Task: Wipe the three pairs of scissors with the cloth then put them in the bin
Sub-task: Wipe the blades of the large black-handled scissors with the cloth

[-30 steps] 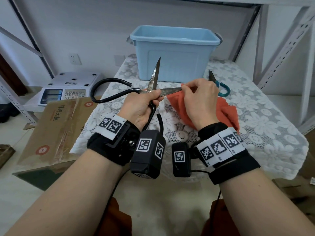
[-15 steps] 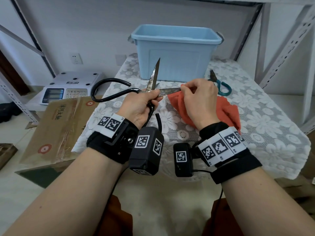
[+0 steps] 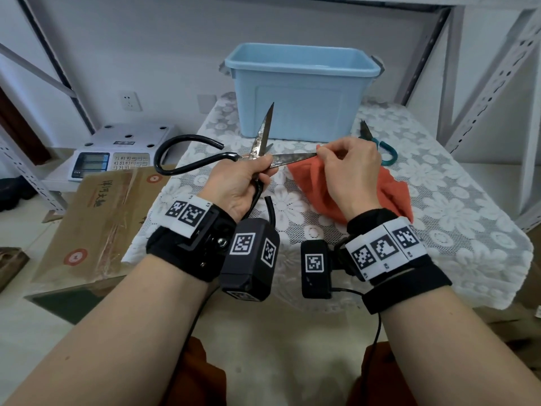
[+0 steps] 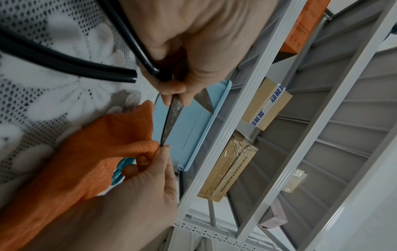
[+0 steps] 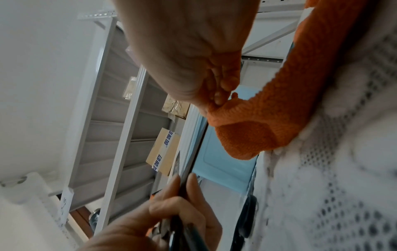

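Above lace tablecloth (image 3: 439, 200): left hand (image 3: 237, 183) grips rusty scissors (image 3: 263, 136); right hand (image 3: 348, 168) pinches nubby orange cloth (image 3: 316, 186) on blade tip.

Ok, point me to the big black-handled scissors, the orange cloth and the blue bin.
black-handled scissors (image 3: 295, 160), head view, on the blade pointing right.
orange cloth (image 3: 316, 186), head view, on the fold below the blade.
blue bin (image 3: 298, 112), head view, on its front wall.

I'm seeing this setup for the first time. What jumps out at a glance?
Big black-handled scissors are held open above the lace-covered table; the left hand grips them at the pivot. The right hand pinches an orange cloth over one blade tip. Behind stands a light blue bin, with teal-handled scissors beside it.
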